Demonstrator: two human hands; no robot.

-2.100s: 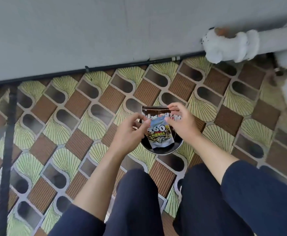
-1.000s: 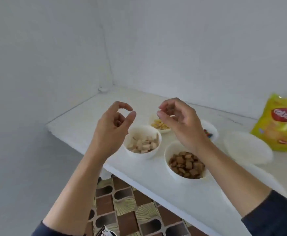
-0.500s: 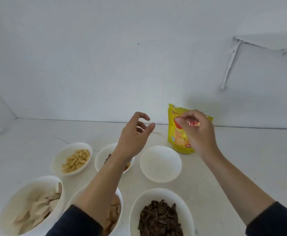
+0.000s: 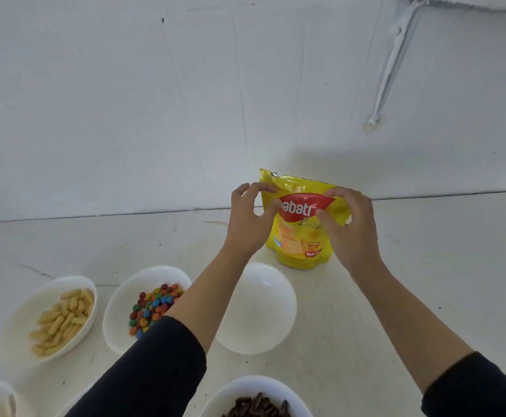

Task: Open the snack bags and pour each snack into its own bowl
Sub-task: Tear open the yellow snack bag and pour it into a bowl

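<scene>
**Item 1.** Bowl of dark snack pieces (image 4: 247, 389), nearest the onlooker, on the near side of the empty bowl (image 4: 263, 314). Filled.

**Item 2.** Bowl of pale finger biscuits (image 4: 17, 323), well to the left of the empty bowl. Filled.

**Item 3.** Bowl of coloured candies (image 4: 116, 308), just left of the empty bowl. Filled.

**Item 4.** Empty bowl, white, the evident destination for the last snack.

**Item 5.** Left hand (image 4: 247, 224), beyond the empty bowl. Thumb and forefinger are curled onto the upper left edge of the yellow bag (image 4: 301, 239).

**Item 6.** Right hand (image 4: 350, 227), beyond the empty bowl and to its right. Fingers and thumb pinch the bag's upper right front.

**Item 7.** Yellow bag, upright on the counter just behind the empty bowl. Its top seam looks unopened.

**Handling note.** Both pinches likely belong high, close under the seam, pulling the panels evenly apart. Tearing over the empty bowl, not behind it, should catch any spill. A sharp jerk risks scattering pieces toward the candies.
</scene>
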